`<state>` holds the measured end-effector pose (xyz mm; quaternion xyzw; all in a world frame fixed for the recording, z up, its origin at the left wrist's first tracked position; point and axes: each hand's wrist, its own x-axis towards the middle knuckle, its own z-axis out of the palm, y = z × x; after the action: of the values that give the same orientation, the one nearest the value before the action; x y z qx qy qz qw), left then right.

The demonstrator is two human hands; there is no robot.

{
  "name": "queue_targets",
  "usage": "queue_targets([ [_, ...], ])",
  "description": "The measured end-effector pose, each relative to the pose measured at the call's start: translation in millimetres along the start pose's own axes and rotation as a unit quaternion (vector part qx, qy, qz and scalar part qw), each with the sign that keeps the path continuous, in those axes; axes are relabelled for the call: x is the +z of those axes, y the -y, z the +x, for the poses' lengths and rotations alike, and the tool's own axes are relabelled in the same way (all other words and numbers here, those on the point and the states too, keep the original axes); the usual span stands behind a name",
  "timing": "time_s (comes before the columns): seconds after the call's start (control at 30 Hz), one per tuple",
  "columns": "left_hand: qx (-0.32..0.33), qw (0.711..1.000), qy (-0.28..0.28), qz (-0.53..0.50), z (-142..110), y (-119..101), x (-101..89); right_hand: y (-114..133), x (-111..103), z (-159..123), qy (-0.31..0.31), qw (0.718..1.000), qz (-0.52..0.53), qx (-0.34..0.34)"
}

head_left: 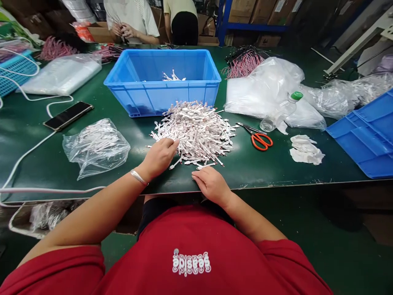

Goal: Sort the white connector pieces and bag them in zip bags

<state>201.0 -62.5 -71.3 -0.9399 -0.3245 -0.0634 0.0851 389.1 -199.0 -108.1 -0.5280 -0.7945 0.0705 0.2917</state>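
Note:
A heap of short white cable pieces with small connector ends [199,131] lies on the green table in front of me. My left hand [160,159], with a silver bracelet on the wrist, is at the heap's lower left edge. Its fingers are closed together against the pieces, and what they hold is hidden. Close to the table's front edge, my right hand [211,184] rests just below the heap with its fingers curled together. One white piece lies right by its knuckles. Whether anything is inside that hand cannot be made out.
Behind the heap stands a blue bin [162,92] with a few white pieces inside. Orange-handled scissors [260,140], a clear bottle [281,112] and crumpled tissue [305,149] lie right. A filled plastic bag [98,143] and a phone [69,115] lie left. Two people are across the table.

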Motion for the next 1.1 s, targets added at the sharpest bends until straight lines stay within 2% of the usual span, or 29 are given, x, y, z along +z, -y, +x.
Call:
queue_targets([
  [0.1,0.026,0.999,0.018,-0.009,20.3,-3.0,8.1,1.1,-0.4,-1.4,-0.006,1.000,0.011,0.000],
  [0.2,0.038,0.999,0.011,-0.024,31.5,-7.2,13.1,0.7,-1.1,-1.7,0.005,1.000,0.019,0.007],
  [0.4,0.028,0.997,-0.020,-0.065,30.4,-10.1,19.9,0.1,-1.2,-0.6,0.001,1.000,0.019,0.005],
  [0.73,0.006,0.974,0.044,-0.221,40.8,2.3,-2.6,1.6,-2.8,1.5,0.030,0.999,0.016,0.025],
  [0.83,0.003,0.981,0.041,-0.189,45.6,-0.9,-3.4,3.9,-8.8,13.3,0.100,0.994,0.003,0.035],
  [0.93,0.001,0.986,0.022,-0.167,50.0,-3.1,-1.9,3.6,-17.8,34.0,0.172,0.982,-0.056,0.047],
  [1.03,-0.034,0.971,0.001,-0.239,52.7,1.6,-1.4,-1.7,-25.9,59.5,0.187,0.972,-0.132,0.058],
  [1.1,-0.091,0.941,-0.007,-0.326,53.4,8.1,-2.1,-6.7,-29.4,76.3,0.193,0.964,-0.170,0.068],
])
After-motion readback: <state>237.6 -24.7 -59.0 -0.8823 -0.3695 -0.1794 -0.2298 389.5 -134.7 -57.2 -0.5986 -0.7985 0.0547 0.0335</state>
